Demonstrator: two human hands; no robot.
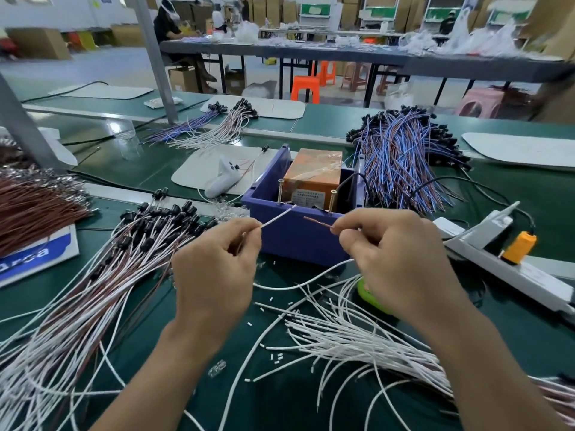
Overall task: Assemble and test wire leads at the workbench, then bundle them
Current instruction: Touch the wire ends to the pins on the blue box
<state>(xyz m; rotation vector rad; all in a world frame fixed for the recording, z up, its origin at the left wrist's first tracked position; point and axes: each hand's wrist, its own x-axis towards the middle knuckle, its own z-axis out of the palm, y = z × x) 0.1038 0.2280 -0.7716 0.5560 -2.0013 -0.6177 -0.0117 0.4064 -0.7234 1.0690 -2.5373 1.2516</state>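
My left hand [214, 272] pinches a white wire end [278, 216] that points up and right. My right hand [395, 256] pinches a brown wire end [317, 223] that points left. The two tips sit a little apart in front of a blue bin [298, 241]. Inside the bin stands an orange tester box [314, 172] with two upright screws [332, 199]. Loose white wires [342, 337] lie under my right forearm. A pile of white and brown leads with black connectors [124, 259] spreads to the left.
A heap of blue and brown leads [404, 157] lies behind the bin at the right. A white power strip with an orange plug [518, 247] sits at the right. Brown wires on a box [34, 209] lie at far left. A white handheld device [222, 180] rests on a mat.
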